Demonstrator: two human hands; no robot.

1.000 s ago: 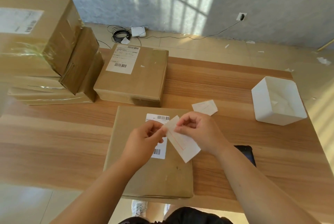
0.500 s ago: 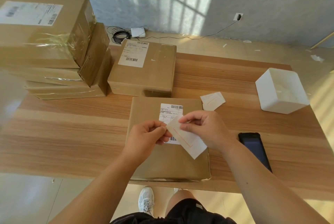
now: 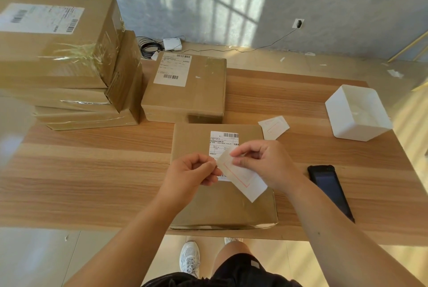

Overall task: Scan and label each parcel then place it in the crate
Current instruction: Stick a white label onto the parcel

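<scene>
Fingers (image 3: pixel 238 153) of left hand (image 3: pixel 190 174) and right hand (image 3: pixel 266 163) pinched on label sheet (image 3: pixel 243 177) above flat parcel (image 3: pixel 222 205) on table (image 3: pixel 92 170).

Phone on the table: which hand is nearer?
Right. The right hand is just left of the phone, holding the sticker over the parcel. The left hand is further left, beyond the sticker.
</scene>
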